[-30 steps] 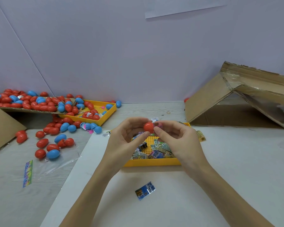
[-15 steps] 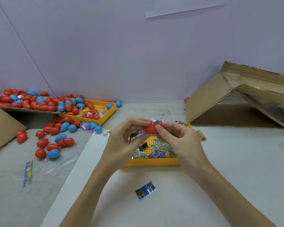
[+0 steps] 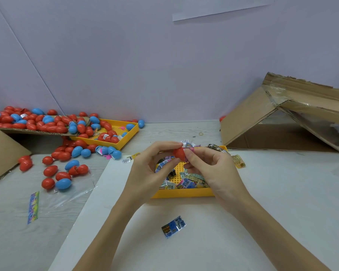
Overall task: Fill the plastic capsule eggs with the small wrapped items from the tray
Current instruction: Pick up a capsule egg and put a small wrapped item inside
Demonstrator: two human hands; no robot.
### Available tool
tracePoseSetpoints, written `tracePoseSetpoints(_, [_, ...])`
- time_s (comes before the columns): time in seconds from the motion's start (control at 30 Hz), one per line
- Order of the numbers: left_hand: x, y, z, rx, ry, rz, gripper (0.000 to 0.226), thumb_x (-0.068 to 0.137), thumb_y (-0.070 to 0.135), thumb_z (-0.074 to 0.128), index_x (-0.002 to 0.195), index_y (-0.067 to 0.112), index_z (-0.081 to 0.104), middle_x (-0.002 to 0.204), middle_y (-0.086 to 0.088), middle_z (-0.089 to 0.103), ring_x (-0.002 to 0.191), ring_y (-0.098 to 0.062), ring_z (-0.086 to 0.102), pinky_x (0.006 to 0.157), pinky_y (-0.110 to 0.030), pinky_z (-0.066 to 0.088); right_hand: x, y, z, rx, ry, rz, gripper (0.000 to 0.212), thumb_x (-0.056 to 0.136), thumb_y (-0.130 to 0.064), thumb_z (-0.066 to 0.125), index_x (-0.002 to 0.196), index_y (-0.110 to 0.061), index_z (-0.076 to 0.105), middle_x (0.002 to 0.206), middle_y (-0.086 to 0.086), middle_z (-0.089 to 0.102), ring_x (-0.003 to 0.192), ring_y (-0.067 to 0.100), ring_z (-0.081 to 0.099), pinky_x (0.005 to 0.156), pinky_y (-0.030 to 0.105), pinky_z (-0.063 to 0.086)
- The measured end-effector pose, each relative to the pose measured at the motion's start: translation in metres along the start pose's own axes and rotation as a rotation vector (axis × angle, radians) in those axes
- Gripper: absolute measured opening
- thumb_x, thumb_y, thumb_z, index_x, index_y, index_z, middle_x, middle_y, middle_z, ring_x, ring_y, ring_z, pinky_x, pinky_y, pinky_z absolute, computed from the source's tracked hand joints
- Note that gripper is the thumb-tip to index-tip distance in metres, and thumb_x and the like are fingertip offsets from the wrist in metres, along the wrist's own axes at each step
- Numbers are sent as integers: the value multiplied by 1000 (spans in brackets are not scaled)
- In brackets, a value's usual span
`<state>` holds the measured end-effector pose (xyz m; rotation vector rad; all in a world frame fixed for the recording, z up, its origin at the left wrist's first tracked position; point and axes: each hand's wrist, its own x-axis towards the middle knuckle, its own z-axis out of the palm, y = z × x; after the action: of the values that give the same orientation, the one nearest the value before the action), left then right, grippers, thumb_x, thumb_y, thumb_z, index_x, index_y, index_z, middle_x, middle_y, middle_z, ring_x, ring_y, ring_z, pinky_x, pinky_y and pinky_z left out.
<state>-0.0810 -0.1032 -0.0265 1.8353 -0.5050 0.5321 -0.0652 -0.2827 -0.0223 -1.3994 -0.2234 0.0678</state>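
Holding a red egg (image 3: pixel 178 153) over the yellow tray (image 3: pixel 181 193); loose eggs (image 3: pixel 63 183) left.

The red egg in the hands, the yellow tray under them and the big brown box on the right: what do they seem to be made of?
The red egg looks like smooth, slightly glossy hard plastic, with an even colour and soft sheen. The yellow tray seems moulded plastic too, matte, with a studded floor. The brown box is corrugated cardboard: torn fibrous edges, with shiny clear tape along its seams.
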Motion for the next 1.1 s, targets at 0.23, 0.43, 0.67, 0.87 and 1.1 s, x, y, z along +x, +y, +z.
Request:
tracePoseSetpoints(0.23, [-3, 8, 12, 105, 98, 58, 47, 82, 28, 78, 128, 21, 67, 118, 2, 68, 112, -22, 66, 93, -27, 56, -2, -6, 2, 69, -22, 128, 43, 86, -45, 70, 98, -5, 78, 83, 8, 77, 74, 14, 70, 68, 23, 54])
tracePoseSetpoints(0.43, [-2, 8, 11, 82, 144, 16, 42, 86, 21, 76, 127, 25, 69, 106, 3, 66, 99, -24, 66, 87, -28, 56, 2, -14, 3, 236, -147, 337, 43, 89, -50, 64, 83, -9, 77, 79, 13, 74, 59, 13, 60, 57, 23, 48])
tracePoseSetpoints(0.67, [-3, 6, 14, 144, 115, 36, 35, 95, 20, 64, 130, 15, 68, 112, -4, 64, 104, -25, 64, 86, -38, 58, -1, -19, -1, 436, -252, 500, 29, 81, -32, 78, 92, -7, 82, 87, 11, 73, 66, 12, 60, 51, 16, 47])
tracePoseSetpoints(0.87, [-3, 9, 17, 110, 109, 6, 30, 98, 19, 59, 127, 15, 69, 114, -5, 62, 106, -27, 63, 86, -34, 57, -1, -18, -2, 637, -308, 624, 36, 80, -25, 80, 108, -2, 74, 91, 11, 69, 70, 10, 55, 51, 14, 46])
tracePoseSetpoints(1.1, [-3, 14, 14, -124, 96, -101, 26, 95, 22, 64, 120, 16, 71, 116, -2, 70, 115, -24, 66, 91, -22, 54, 1, -16, -5, 454, -257, 486, 35, 80, -25, 80, 105, -1, 72, 79, 5, 60, 68, 9, 53, 52, 14, 47])
